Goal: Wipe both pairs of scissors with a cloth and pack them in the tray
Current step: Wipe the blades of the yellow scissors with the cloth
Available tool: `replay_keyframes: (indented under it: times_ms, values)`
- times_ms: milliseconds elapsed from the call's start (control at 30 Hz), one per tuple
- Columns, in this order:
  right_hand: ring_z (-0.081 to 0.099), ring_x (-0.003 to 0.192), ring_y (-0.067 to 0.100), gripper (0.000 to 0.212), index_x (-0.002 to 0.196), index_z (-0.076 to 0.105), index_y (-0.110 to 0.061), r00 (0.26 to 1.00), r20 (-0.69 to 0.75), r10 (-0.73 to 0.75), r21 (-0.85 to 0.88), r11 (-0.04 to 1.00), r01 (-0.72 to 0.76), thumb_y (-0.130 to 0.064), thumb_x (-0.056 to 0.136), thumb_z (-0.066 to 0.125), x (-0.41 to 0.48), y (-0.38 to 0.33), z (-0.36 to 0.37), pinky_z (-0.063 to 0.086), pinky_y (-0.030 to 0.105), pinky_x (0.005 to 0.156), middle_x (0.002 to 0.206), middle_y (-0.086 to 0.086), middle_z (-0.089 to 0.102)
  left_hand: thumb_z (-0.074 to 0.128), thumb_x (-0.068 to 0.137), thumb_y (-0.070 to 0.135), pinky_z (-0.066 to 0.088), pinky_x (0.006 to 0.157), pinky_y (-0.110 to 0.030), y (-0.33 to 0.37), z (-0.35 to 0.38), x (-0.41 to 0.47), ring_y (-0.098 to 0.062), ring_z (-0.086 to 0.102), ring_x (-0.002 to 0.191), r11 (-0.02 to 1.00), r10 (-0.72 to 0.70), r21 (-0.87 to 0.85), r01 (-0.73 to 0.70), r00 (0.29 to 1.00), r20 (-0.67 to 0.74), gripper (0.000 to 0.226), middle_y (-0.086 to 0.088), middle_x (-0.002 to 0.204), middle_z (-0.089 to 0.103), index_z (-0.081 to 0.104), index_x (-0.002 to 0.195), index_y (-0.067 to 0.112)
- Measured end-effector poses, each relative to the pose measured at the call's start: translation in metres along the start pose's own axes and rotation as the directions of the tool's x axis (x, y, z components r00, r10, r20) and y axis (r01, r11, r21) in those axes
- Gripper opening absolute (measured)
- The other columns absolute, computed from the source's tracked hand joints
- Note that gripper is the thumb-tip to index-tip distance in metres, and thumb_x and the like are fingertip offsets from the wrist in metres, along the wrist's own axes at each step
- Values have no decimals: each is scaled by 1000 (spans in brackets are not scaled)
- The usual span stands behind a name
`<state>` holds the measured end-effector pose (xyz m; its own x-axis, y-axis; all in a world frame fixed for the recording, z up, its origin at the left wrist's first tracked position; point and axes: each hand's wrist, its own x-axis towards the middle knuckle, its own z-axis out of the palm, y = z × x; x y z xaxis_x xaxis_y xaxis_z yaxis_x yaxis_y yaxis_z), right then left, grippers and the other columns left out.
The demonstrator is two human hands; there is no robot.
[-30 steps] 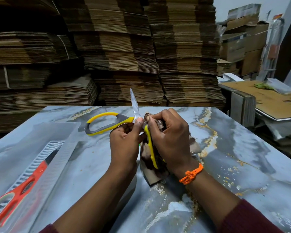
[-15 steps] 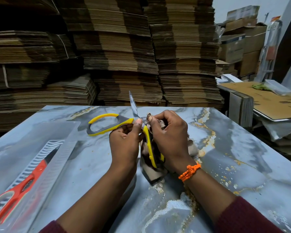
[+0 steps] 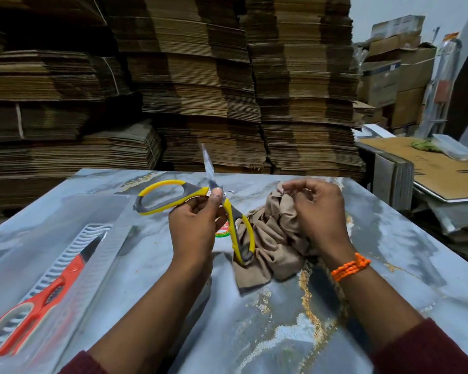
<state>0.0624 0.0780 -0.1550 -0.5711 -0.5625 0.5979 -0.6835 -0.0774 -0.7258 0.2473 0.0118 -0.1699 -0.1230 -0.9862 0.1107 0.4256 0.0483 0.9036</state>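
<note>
Pinching yellow scissors at the joint with left hand, spread open for wiping. Squeezing cloth just beside with right hand. Resting in tray already: 1 orange pair.

Left hand, right hand: fingers curled.
</note>
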Motion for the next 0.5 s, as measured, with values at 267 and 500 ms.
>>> replay_keyframes:
  times_ms: [267,500]
  values:
    - [64,76,3,24,84,65,-22,999,-20,-40,-59,998,39,-27,79,88,-20,-33,11,56,27,69,81,-12,67,73,94,18,61,70,-28,-2,0,1,-13,74,69,999,12,44,-11,1000,-12,15,0,70,76,76,82,9]
    - [63,85,4,18,99,77,-15,942,-27,-335,-78,940,332,-6,83,78,-43,-46,40,51,13,79,95,-1,68,75,92,16,63,73,-36,-8,8,-6,-22,77,79,990,87,105,-90,995,40,12,-6,80,80,80,82,15]
